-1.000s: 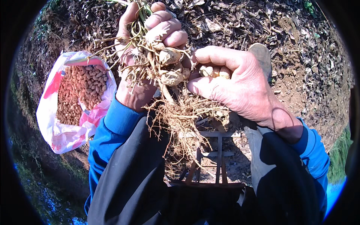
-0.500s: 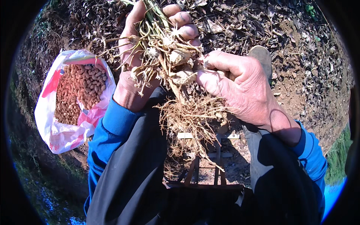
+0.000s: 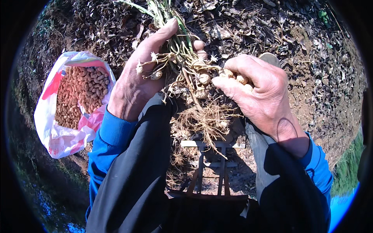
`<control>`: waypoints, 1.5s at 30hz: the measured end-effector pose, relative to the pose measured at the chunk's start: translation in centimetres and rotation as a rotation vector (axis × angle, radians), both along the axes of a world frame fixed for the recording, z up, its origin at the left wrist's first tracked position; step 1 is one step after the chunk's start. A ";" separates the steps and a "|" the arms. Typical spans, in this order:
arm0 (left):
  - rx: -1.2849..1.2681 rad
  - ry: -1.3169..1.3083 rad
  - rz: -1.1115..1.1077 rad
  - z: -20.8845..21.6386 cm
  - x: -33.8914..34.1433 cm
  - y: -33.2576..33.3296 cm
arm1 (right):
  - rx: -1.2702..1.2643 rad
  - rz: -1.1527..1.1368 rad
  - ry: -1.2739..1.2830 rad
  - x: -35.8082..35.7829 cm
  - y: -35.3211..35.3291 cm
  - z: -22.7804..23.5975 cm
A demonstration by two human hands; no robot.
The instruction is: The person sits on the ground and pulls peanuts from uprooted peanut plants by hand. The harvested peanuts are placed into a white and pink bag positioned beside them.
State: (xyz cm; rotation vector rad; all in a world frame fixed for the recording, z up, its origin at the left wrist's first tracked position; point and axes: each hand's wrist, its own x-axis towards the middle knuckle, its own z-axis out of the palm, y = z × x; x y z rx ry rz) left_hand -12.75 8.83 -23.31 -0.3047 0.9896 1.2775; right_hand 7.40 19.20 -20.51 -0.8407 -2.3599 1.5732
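A bunch of peanut plants (image 3: pixel 185 77) with pods and tangled roots hangs in front of me, its green stems pointing away. My left hand (image 3: pixel 142 72) is closed around the stems, thumb on the near side and fingertips showing at the right. Dry roots (image 3: pixel 206 120) dangle below it. Several pale peanuts (image 3: pixel 239 78) are tucked in my right hand (image 3: pixel 260 85). Its thumb and forefinger pinch a pod at the bunch's right side. What else lies in that palm is hidden.
At the left stands an open white and pink bag (image 3: pixel 46 124) filled with loose peanuts (image 3: pixel 83 91). Dry leaves (image 3: pixel 248 23) cover the ground ahead. A metal frame (image 3: pixel 221 165) stands between my legs, and a shoe (image 3: pixel 270 59) shows beyond my right hand.
The left hand has turned, so its back and thumb now show more. My right hand has drawn slightly right of the bunch, baring the peanuts in it.
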 end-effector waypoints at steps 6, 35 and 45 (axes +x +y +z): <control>0.161 -0.218 0.111 0.9 0.5 0.5 | 0.009 0.035 0.058 -0.2 0.0 0.1; -0.212 0.059 0.065 2.2 2.1 1.8 | -0.158 -0.027 0.151 -1.6 -1.0 0.9; -0.034 0.069 -0.015 2.5 2.2 1.6 | 0.050 0.238 0.102 -1.6 -0.5 0.2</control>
